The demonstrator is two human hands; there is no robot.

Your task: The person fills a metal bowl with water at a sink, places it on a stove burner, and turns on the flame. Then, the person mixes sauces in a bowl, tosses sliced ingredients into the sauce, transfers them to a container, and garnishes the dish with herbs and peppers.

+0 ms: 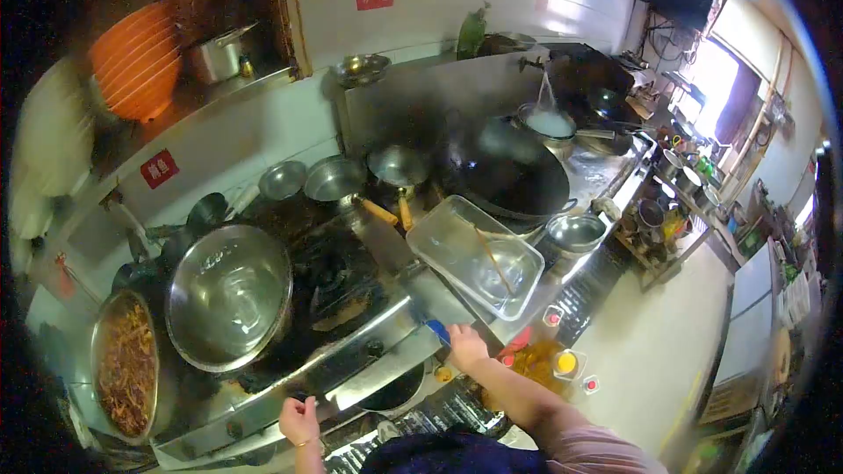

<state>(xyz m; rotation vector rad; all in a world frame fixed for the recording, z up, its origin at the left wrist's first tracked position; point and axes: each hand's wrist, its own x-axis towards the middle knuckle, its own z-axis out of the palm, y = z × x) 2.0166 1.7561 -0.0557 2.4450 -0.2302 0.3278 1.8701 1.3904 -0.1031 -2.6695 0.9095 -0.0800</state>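
Left: steel basin [195, 274] on the stove [329, 268]. My left hand [299, 420] at its front edge, fingers bent, grip unclear. Blue object [438, 331], long axis slanting up-left, pinched in my right hand [468, 347]; clear tray [443, 239] just beyond, on the worktop [432, 291]. Right: pale kitchen floor [672, 325].

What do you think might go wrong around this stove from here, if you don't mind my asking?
The right hand, holding a blue item close to the clear tub, might nudge it near the counter's front edge. The tub also sits beside the large wok; if that is hot, the tub might soften.
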